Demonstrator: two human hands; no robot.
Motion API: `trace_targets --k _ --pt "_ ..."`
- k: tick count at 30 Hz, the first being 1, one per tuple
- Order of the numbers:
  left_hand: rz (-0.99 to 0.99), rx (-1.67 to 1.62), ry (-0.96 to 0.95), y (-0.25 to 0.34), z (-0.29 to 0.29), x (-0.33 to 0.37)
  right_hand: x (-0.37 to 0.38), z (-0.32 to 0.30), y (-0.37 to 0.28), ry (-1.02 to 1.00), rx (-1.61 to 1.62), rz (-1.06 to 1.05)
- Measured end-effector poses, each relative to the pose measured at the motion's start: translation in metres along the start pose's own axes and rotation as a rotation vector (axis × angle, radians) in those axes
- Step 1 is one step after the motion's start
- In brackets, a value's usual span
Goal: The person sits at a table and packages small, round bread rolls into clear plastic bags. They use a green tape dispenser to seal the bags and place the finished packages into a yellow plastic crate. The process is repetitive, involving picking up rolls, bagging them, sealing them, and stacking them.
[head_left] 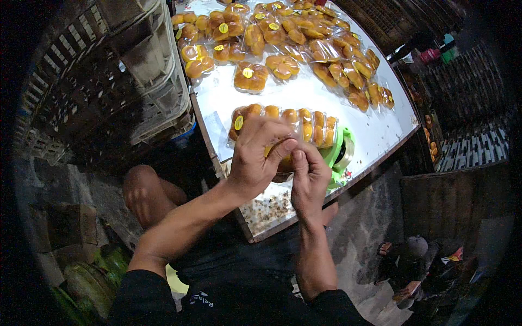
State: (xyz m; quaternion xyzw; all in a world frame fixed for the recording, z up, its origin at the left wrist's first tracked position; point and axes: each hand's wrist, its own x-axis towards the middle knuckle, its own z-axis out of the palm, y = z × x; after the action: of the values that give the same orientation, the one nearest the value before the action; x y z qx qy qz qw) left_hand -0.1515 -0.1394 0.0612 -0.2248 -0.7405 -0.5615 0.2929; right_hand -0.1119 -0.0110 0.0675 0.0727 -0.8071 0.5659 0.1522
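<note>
Hands, two, bare, raised over the near part of a white tabletop (380,142). Left hand (254,156): fingers curled, narrowly set against the thumb. Right hand (311,180): fingers folded, likewise narrow, thumb upright; the two thumbs are brought close together. Whether the pinches are fully closed, or whether any thin film is gripped in them, cannot be told.

Wrapped buns, front group (306,129): set on the tabletop beneath and just beyond the hands, by which it is partly hidden; golden brown, clear film, a yellow sticker borne at the left end.

Tape dispenser (333,157), bright green: placed at the right of the front group, partly covered by the right hand; fitted with a tape roll (348,152).

Wrapped buns, far heap (321,46): spread across the far part of the tabletop, many packs being marked with round yellow stickers. Two packs (251,77) are laid at its near edge, side by side.

Crates (163,73), pale plastic: stacked at the table's left. Dark crates (462,92): stacked at the right.

Co-worker (416,271): seen low at the right, in dark clothing, head covered by a grey cap.
</note>
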Motion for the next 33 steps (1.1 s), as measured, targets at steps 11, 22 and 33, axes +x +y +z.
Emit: trace_targets --k 11,22,33 --pt "-0.582 -0.368 -0.211 -0.007 -0.011 -0.005 0.010 -0.009 0.005 -0.003 -0.248 -0.190" --pt "-0.639 -0.365 0.054 -0.008 -0.006 -0.014 0.010 0.035 0.032 0.252 0.598 0.133" --pt "-0.588 -0.374 0.093 -0.015 0.002 -0.012 -0.050 -0.111 0.129 0.417 -0.536 0.410"
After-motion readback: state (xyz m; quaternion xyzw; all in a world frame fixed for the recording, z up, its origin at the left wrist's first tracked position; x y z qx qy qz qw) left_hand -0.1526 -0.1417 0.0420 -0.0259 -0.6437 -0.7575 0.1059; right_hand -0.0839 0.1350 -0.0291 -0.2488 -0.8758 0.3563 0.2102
